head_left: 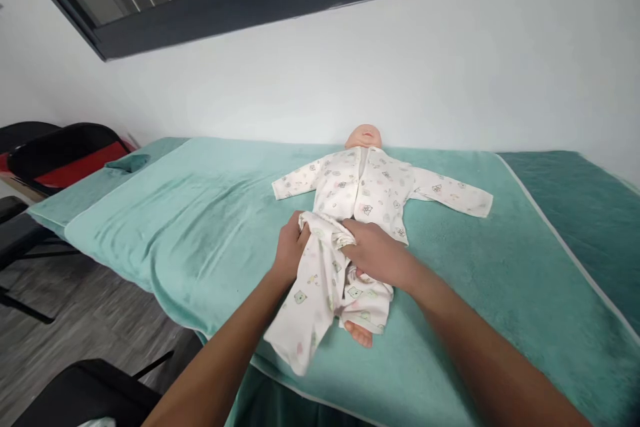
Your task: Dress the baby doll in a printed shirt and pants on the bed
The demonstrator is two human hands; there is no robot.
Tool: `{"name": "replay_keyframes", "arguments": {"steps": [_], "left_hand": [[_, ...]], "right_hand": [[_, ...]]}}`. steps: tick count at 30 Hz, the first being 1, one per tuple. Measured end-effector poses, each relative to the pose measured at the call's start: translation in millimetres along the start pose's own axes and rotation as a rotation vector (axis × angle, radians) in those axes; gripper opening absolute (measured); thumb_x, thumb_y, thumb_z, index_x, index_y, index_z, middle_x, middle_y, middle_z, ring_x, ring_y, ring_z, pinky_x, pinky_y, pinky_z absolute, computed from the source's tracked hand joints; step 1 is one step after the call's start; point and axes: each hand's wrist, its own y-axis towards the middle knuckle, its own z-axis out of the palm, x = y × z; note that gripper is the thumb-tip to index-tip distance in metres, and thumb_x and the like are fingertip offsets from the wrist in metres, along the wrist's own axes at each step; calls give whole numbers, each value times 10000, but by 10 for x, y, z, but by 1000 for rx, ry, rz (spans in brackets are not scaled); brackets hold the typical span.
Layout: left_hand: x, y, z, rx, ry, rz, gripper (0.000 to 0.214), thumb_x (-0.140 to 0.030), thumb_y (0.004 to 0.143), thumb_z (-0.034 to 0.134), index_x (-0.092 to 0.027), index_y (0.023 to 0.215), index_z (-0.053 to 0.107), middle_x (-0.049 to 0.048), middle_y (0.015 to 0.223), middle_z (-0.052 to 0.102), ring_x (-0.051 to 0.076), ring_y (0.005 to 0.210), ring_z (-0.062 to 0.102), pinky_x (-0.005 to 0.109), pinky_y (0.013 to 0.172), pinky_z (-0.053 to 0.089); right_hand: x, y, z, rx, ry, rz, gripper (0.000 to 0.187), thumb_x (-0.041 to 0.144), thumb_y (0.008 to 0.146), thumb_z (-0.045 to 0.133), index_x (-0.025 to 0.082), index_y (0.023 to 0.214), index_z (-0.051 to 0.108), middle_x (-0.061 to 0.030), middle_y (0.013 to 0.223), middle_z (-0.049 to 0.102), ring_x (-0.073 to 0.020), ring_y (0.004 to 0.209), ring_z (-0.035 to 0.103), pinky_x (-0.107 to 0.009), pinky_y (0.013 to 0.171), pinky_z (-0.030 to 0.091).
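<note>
A baby doll (364, 136) lies on its back on the green-covered bed, its head toward the wall. It wears a white printed long-sleeved top (340, 181) with both sleeves spread out sideways. White printed baby pants (313, 287) lie over its lower body. My left hand (291, 247) grips the waistband at its left side. My right hand (375, 250) is closed on the waistband at the right. One doll foot (359, 333) sticks out of the right pant leg. The left pant leg hangs flat toward me, and the other foot is hidden.
The bed (210, 213) has a turquoise cover and stands against a white wall (310, 87). Above it is a dark-framed window (200, 7). Black chairs (75, 150) stand to the left, and another black chair (87, 393) is near the front edge.
</note>
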Motion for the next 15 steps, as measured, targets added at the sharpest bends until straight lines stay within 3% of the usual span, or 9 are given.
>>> {"name": "replay_keyframes", "arguments": {"steps": [5,7,10,12,15], "left_hand": [[59,180,67,-16,97,84,193,-377,910,491,-217,803,475,-40,693,561,140,649,482,245,598,360],[72,167,66,-28,122,106,194,-380,912,479,-221,802,465,-40,684,557,143,639,485,253,598,351],[98,136,56,-47,156,117,169,-369,902,471,-224,815,471,-36,669,554,154,617,483,271,594,330],[116,126,54,-61,158,110,130,-344,878,495,-225,827,489,-34,663,550,160,612,477,280,594,320],[122,99,58,-82,127,86,87,-302,849,531,-223,884,521,-27,721,583,165,657,504,282,619,349]], "right_hand": [[-9,35,31,-38,107,99,69,166,816,435,212,809,486,5,731,620,-128,547,581,-238,539,363],[-28,26,12,-22,117,55,67,239,861,458,209,857,518,-6,777,646,-144,594,606,-247,557,382],[-37,-8,-36,89,100,-90,232,421,860,582,215,965,601,-25,925,699,-183,756,641,-258,619,409],[-24,-30,-56,178,49,-137,276,473,781,688,225,896,648,-8,899,710,-197,794,636,-259,629,402],[-3,-46,-55,208,-25,-79,222,406,713,732,210,695,630,8,742,677,-176,703,598,-255,572,358]]}}
